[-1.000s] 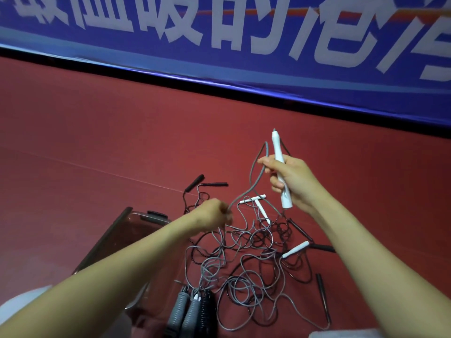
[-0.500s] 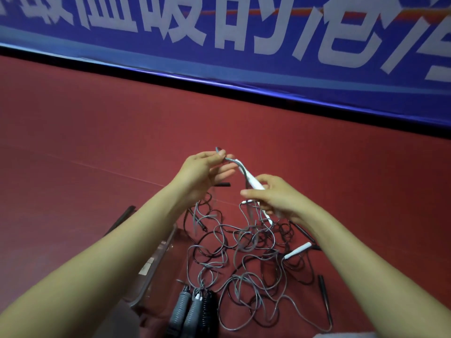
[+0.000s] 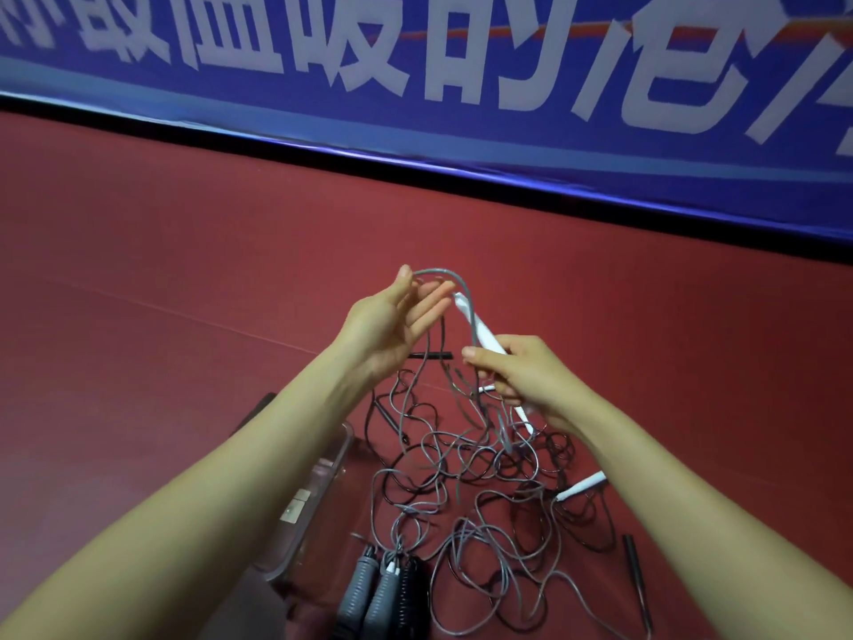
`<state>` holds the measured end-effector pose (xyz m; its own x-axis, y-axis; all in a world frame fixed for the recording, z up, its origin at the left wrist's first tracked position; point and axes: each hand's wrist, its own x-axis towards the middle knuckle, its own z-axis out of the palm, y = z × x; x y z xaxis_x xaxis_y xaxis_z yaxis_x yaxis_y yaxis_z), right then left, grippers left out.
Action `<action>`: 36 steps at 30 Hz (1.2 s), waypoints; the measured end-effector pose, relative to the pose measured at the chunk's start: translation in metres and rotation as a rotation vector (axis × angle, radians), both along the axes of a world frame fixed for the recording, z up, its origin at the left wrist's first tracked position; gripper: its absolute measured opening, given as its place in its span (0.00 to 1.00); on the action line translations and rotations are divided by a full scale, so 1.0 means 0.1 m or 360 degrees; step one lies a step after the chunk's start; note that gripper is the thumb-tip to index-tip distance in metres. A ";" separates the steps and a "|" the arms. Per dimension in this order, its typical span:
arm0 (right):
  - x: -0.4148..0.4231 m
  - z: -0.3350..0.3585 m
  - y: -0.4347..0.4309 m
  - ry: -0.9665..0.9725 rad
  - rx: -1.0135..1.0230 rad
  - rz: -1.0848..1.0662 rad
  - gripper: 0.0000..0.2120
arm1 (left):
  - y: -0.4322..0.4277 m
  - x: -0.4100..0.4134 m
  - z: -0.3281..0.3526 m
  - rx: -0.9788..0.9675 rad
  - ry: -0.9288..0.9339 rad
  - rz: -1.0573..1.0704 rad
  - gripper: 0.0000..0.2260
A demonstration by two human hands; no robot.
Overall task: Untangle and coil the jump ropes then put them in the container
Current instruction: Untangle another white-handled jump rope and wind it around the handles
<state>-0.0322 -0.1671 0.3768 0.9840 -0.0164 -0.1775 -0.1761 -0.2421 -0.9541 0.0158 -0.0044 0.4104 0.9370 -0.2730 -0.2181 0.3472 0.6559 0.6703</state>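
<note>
Grey cord: draped over your spread left hand.
White handle: gripped in your right hand.
Pile: tangled; coiling barely begun.

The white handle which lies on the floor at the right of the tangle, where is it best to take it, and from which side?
Take the white handle by its thicker end, which points up and right, away from the tangle. The cord leaves its narrow lower-left tip. Come down from above at that thick end, probably pinching across its width, since it lies flat.
</note>
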 end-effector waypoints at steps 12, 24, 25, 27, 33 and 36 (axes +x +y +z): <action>0.09 0.25 -0.02 -0.0051 0.0739 -0.0143 0.07 | 0.00 -0.30 -0.63 0.1462 -0.0674 -0.0847 0.06; -0.07 0.07 0.00 0.0291 0.0182 0.0055 0.09 | 0.06 -0.23 -0.15 0.0935 -0.0469 -0.0015 0.03; -0.08 0.06 0.02 0.0306 0.0209 0.0098 0.08 | 0.05 -0.25 -0.12 0.0783 -0.0392 -0.0060 0.02; -0.09 0.05 0.05 0.0317 0.0280 0.0154 0.06 | 0.02 -0.27 -0.08 0.0580 -0.0252 -0.0111 0.02; -0.08 0.04 0.11 0.0332 0.0348 0.0175 0.07 | -0.03 -0.21 -0.06 0.0227 -0.0071 -0.0153 0.05; -0.07 0.05 0.11 0.0371 0.0458 0.0142 0.08 | -0.03 -0.20 -0.04 0.0256 -0.0165 -0.0163 0.12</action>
